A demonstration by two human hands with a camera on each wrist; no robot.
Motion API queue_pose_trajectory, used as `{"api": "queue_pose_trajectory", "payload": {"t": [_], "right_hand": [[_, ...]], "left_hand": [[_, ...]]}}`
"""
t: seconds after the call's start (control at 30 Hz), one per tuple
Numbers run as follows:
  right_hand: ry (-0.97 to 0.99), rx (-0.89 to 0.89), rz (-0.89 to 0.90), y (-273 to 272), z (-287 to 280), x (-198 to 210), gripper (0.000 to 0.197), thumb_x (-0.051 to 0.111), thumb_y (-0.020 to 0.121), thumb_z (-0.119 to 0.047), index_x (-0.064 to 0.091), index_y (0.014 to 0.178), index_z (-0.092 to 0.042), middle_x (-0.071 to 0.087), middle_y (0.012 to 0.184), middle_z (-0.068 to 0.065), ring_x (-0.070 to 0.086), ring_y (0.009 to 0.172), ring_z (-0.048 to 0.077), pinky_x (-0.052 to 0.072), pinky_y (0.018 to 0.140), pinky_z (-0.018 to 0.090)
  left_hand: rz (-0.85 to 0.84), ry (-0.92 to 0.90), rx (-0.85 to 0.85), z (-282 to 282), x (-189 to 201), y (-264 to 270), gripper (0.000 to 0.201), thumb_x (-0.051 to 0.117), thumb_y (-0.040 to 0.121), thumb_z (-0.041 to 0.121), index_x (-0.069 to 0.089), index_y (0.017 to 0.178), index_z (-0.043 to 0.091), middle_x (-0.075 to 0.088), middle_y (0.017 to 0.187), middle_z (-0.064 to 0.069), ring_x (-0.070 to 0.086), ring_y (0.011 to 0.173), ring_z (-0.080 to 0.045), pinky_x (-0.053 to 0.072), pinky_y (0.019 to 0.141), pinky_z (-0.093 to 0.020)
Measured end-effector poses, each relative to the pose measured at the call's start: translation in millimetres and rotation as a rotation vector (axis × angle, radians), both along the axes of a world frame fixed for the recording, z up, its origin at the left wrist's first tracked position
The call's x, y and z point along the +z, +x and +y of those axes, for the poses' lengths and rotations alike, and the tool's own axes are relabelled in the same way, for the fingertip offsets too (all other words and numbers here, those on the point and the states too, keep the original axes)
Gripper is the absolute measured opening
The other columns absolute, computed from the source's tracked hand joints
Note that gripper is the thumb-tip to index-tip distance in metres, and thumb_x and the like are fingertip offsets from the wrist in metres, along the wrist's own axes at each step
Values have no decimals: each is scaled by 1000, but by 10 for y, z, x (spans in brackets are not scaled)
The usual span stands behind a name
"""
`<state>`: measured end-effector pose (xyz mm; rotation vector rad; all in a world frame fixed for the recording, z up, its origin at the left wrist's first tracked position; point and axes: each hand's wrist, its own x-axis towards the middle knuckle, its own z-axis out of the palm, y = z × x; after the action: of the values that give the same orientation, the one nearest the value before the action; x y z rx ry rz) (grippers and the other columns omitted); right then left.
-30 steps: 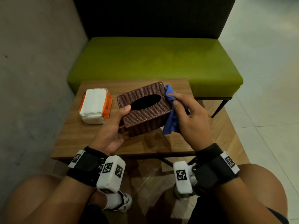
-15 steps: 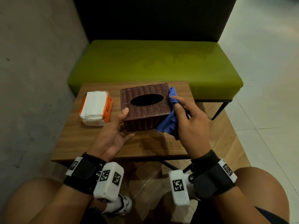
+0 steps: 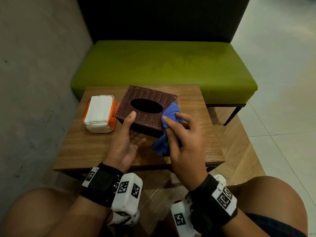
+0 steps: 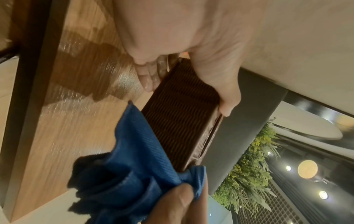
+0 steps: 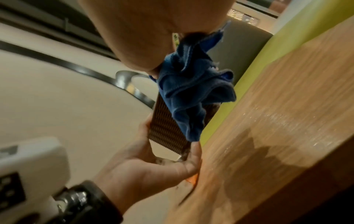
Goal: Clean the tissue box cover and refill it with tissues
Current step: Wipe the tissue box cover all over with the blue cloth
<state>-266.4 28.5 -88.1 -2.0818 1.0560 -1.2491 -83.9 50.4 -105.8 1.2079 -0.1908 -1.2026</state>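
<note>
**Cover turned, cloth on its near right corner**

The cover (image 3: 147, 110) has swung round since half a second ago: it was square to the table (image 3: 95, 147), now it sits skewed, near left corner pointing at the left hand (image 3: 126, 141). That hand grips it, thumb on top by the oval hole, fingers tucked under the near side, so the near edge is tilted up off the wood. The right hand (image 3: 181, 144) has come in from the right side and now pinches the blue cloth (image 3: 169, 115) onto the top's near right corner, the rest of the cloth hanging down past the edge. The tissue pack (image 3: 100, 113) stays just left of the cover, almost touching. Bare wood lies near and right of the hands; the green bench (image 3: 162, 65) runs along the far edge.
</note>
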Motion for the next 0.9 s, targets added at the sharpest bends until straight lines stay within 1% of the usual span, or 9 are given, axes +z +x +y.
{"api": "queue_pose_trajectory", "payload": {"t": [0.1, 0.2, 0.27, 0.43, 0.57, 0.67, 0.73, 0.8, 0.9], "right_hand": [[-64, 76, 128, -78, -163, 5, 29, 64, 104, -10, 74, 131, -14, 49, 137, 9, 56, 118, 19, 51, 99, 28], [-36, -19, 97, -126, -573, 145, 24, 63, 105, -12, 76, 125, -15, 52, 131, 8, 58, 113, 18, 47, 100, 19], [-33, -70, 79, -100, -704, 239, 24, 62, 106, -14, 76, 124, -15, 56, 129, 6, 58, 111, 16, 49, 97, 20], [-212, -119, 186, -90, -194, 137, 30, 64, 101, -3, 75, 127, -11, 63, 130, 15, 52, 108, 29, 39, 94, 28], [-331, -53, 271, -213, 71, -17, 33, 66, 100, 0, 75, 130, -9, 64, 134, 21, 54, 112, 36, 46, 101, 37], [-321, -86, 258, -248, -44, 1, 30, 66, 100, -1, 76, 128, -10, 65, 132, 18, 53, 109, 34, 44, 99, 34], [-252, -159, 229, -221, -115, 67, 32, 66, 99, 0, 76, 127, -11, 64, 131, 16, 51, 107, 32, 45, 94, 37], [-259, -152, 271, -129, -24, 104, 32, 66, 97, 0, 76, 126, -10, 64, 129, 17, 52, 109, 33, 47, 90, 42], [-365, 69, 404, -77, 196, 95, 30, 65, 99, -6, 75, 127, -11, 66, 128, 15, 55, 109, 31, 49, 88, 39]], "left_hand": [[-13, 1, 38, 3, -11, 28, 80, 82, 72, 59, 69, 142, 21, 78, 110, -2, 71, 91, -15, 51, 78, -31], [-47, -12, 22, 23, -4, 54, 79, 85, 75, 53, 66, 144, 20, 78, 110, -4, 71, 86, -14, 52, 73, -30], [-48, -11, 20, 23, 1, 32, 77, 80, 77, 52, 64, 145, 19, 79, 109, -4, 74, 86, -14, 55, 74, -30], [47, -53, 36, -36, 107, 15, 56, 70, 97, 45, 66, 145, 17, 79, 129, -10, 81, 104, -22, 67, 79, -36], [82, -53, 17, -21, 165, 25, 42, 66, 103, 40, 72, 136, 14, 84, 114, -9, 83, 92, -20, 69, 70, -36], [37, -40, 11, 1, 147, 31, 44, 69, 101, 43, 71, 135, 15, 84, 111, -9, 83, 91, -19, 69, 79, -38], [-5, -32, -4, -4, 140, 11, 53, 73, 96, 49, 71, 139, 18, 82, 119, -10, 82, 98, -21, 64, 94, -45], [-25, -35, -5, -29, 148, -17, 54, 76, 93, 51, 73, 135, 17, 83, 117, -10, 81, 98, -22, 62, 99, -47], [-66, -57, 17, -77, 157, -13, 45, 79, 91, 48, 77, 124, 17, 84, 101, -5, 80, 85, -17, 65, 80, -36]]}}
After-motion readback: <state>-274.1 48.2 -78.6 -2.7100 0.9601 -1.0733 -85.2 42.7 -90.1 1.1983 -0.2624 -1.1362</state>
